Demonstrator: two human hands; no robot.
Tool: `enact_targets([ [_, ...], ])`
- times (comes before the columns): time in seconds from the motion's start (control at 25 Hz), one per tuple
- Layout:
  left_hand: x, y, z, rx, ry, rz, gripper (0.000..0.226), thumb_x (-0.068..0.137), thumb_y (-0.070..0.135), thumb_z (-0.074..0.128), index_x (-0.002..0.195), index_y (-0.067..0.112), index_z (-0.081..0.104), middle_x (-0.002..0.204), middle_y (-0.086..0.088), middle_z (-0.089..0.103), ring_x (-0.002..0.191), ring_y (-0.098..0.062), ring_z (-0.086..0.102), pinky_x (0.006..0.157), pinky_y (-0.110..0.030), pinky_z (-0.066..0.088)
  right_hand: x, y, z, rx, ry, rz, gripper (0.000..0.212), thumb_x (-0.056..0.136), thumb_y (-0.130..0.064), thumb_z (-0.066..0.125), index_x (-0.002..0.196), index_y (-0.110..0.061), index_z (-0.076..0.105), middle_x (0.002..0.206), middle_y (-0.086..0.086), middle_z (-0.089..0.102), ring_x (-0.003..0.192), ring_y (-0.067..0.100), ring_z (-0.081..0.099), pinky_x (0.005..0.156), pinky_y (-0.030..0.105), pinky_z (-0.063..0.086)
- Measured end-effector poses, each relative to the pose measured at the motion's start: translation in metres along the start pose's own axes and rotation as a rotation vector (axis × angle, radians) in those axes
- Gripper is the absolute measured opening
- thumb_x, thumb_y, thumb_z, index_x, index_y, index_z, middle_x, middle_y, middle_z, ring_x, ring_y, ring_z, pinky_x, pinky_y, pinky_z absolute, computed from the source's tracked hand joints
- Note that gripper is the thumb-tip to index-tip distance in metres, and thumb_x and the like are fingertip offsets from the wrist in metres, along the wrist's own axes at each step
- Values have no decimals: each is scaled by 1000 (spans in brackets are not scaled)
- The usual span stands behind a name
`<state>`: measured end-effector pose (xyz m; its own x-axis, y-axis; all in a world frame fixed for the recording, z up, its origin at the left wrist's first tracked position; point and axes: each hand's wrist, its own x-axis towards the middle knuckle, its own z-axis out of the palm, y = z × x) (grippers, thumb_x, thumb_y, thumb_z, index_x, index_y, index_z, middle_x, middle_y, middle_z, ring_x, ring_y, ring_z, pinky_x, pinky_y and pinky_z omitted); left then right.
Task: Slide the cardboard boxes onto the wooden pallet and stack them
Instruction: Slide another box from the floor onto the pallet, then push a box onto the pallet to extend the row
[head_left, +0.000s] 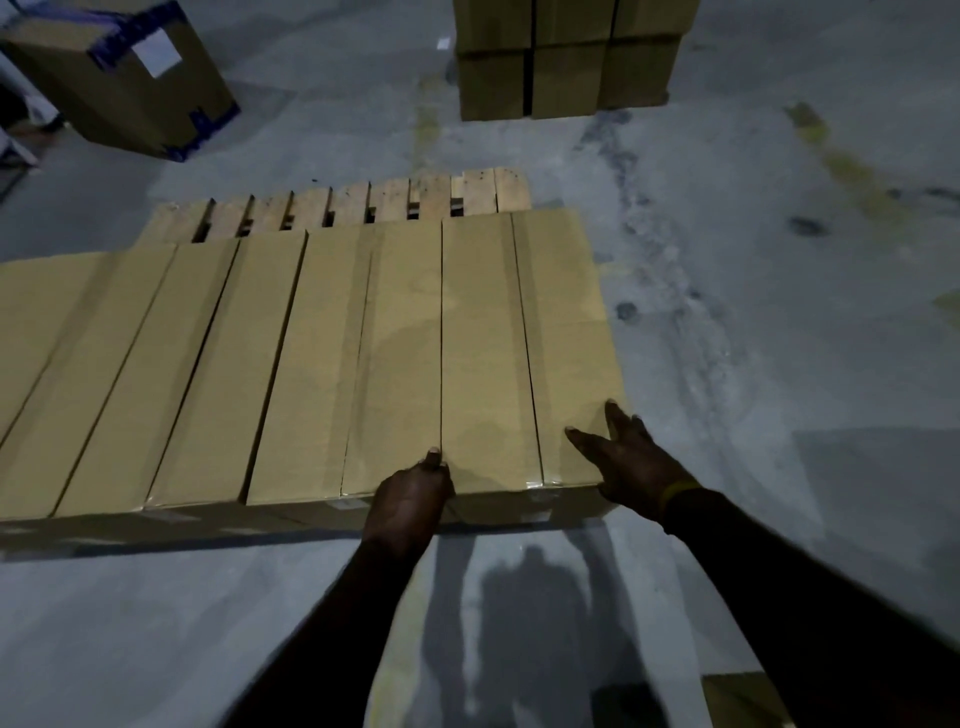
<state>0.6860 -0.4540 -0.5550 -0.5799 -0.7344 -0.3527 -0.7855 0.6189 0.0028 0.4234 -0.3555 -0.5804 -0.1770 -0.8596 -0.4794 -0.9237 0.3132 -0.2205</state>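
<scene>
Boxes: long tan taped cardboard boxes (322, 364) lie side by side on slatted wooden pallet (363, 200), long axes running away from viewer. Left hand (408, 501) grips near edge; right hand (631, 460) rests spread on the rightmost box.

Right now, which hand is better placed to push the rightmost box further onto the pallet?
Left, probably. The left hand grips the near end of the rightmost box; the right hand only lies flat on top. Pallet slats show beyond.
</scene>
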Motion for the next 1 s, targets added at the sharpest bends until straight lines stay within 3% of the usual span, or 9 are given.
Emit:
enact_targets([
  [0.24,3,-4,6,53,36,5,33,102,26,46,133,18,55,120,-6,65,105,-24,65,83,-30,48,1,3,-2,-1,3,-1,91,90,-11,68,154,-44,12,163,10,-15,149,42,-5,119,50,23],
  [0.32,3,-6,9,30,45,15,31,101,26,47,130,19,57,130,-6,61,106,-25,65,83,-32,48,0,2,-2,-6,-1,8,90,91,-12,67,154,-44,11,163,10,-15,149,42,-5,119,49,24],
  [0.52,2,-10,18,-158,-2,-66,40,102,28,40,142,22,44,142,-1,53,111,-26,60,77,-26,39,-10,-3,-1,29,-24,35,85,94,-20,63,155,-41,8,163,11,-14,148,43,-4,117,52,26],
  [0.6,-2,-4,17,-124,-9,-61,42,101,28,43,143,22,41,146,-4,47,119,-25,55,82,-32,45,-22,-4,5,51,-26,25,83,95,-26,62,156,-39,8,163,14,-13,149,41,-3,118,53,25],
  [0.68,-16,14,11,-74,5,-12,49,99,28,51,145,22,37,151,-7,37,132,-25,42,94,-38,48,-44,0,9,71,-11,25,82,94,-34,62,156,-40,7,163,15,-13,150,37,-1,118,54,23],
  [0.8,-44,63,-2,-95,8,-5,63,99,32,52,155,23,22,163,-9,16,149,-28,18,112,-42,35,-84,11,7,99,21,54,80,95,-39,60,156,-39,7,163,13,-15,151,34,-1,118,54,21],
  [1.0,-109,180,-14,-131,52,73,70,100,40,47,158,23,11,165,-8,3,150,-29,15,111,-39,32,-197,53,3,106,95,71,78,98,-40,55,156,-37,3,162,13,-18,151,33,-3,118,54,18],
])
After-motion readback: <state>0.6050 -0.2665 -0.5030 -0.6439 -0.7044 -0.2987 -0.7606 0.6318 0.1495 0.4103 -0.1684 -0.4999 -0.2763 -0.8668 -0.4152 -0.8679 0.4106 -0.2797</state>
